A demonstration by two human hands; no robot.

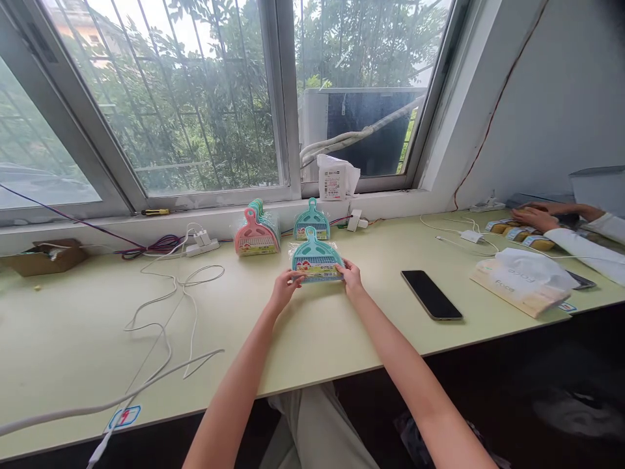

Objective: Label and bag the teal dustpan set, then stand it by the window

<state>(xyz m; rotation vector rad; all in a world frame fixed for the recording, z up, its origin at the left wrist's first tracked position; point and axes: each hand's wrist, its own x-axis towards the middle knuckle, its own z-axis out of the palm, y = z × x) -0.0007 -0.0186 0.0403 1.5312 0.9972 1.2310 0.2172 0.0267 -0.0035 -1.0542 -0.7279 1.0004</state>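
A teal mini dustpan-and-brush set (316,259) in clear wrapping lies on the pale green desk (73,339) in front of me. My left hand (284,288) grips its lower left corner and my right hand (351,276) grips its lower right corner. Behind it, against the window sill, leans a stack of several such sets with a pink one (256,236) in front, and another teal set (312,221) stands to its right.
A black phone (431,294) lies face up right of my hands. White cables (168,312) and a power strip (202,243) sprawl at left, near a cardboard box (46,255). At far right another person's hand (534,219) rests by yellow packs, beside a white bag (532,268).
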